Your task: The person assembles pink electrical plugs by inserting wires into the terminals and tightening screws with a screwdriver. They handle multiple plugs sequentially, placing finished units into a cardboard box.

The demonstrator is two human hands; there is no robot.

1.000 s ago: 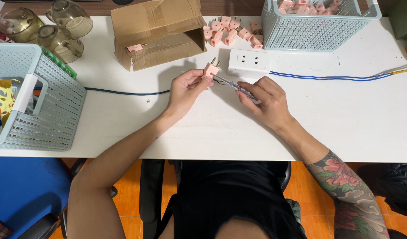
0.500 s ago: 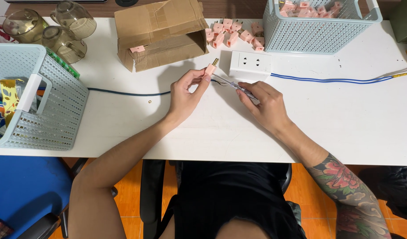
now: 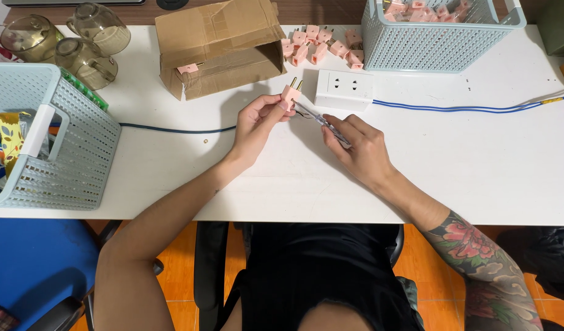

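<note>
White table (image 3: 478, 171) carries everything, and compared with half a second ago the layout on it is unchanged; only the hands have shifted a little toward the person.

Largest container: pale blue basket (image 3: 55, 153) at the left edge, holding yellow and green packets. A second pale blue basket (image 3: 435, 46) at the far right holds a heap of pink plugs. Brown cardboard box (image 3: 217, 46) lies open on its side between them, one pink plug visible at its mouth. Three smoky glass cups (image 3: 67, 40) lie at the far left corner. White socket block (image 3: 345, 89) sits just beyond the hands, its blue cable (image 3: 472, 109) running off right. Loose pink plugs (image 3: 322, 46) are scattered between box and right basket.

Left hand (image 3: 257, 122) pinches a pink plug (image 3: 290, 95) between thumb and fingertips, brass prongs pointing away, held just above the table near the socket block. Since the earlier frames the plug sits slightly more upright. Right hand (image 3: 361, 147) is closed round a slim screwdriver (image 3: 322, 121), its tip touching the plug's underside. Judgement: work on this plug is in progress, not finished.
</note>
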